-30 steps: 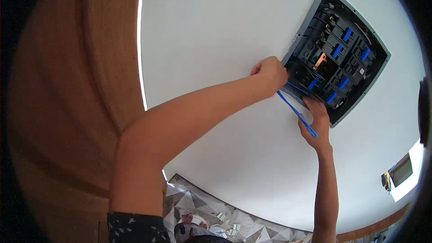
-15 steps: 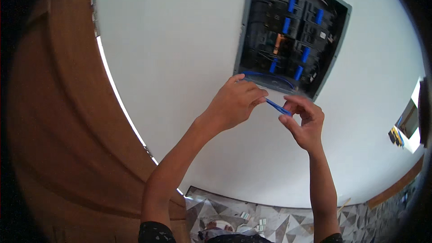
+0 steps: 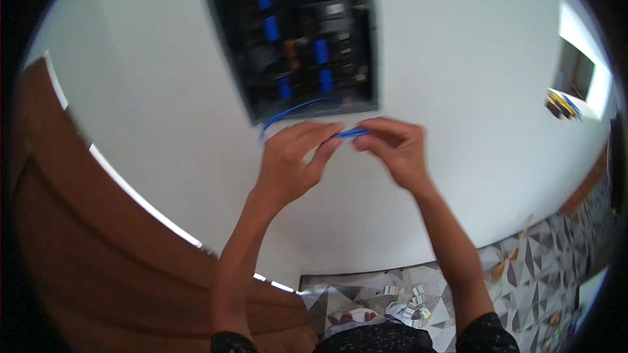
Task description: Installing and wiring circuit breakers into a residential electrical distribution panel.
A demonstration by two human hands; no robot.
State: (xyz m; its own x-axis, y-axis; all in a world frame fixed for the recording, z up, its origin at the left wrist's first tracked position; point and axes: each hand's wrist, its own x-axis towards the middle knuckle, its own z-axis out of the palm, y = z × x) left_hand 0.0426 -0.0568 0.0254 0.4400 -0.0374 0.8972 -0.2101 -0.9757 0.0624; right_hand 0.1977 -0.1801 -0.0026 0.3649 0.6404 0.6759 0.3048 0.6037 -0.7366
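Observation:
Just below an open breaker panel (image 3: 375,46) set in the white wall, a blue wire (image 3: 352,133) stretches between my two hands. My left hand (image 3: 291,160) pinches it between thumb and fingers. Close by on the right, my right hand (image 3: 398,150) has its fingers closed on the same wire. One stretch of the wire arcs out of the panel's lower part and passes behind my left hand, so its full run is hidden. Inside the dark box sit several blue blocks (image 3: 320,52) and a copper-coloured strip (image 3: 291,52); motion blurs the details.
A brown wooden door (image 3: 131,274) stands at the left. On the right, tools with yellow handles (image 3: 559,104) lie on a ledge by a wall opening. Several small boxes (image 3: 417,301) are on the patterned tile floor (image 3: 523,287) below.
The view has swung, so the panel appears further left. My hands have come closer together, leaving a shorter stretch of blue wire between them. Both keep their hold.

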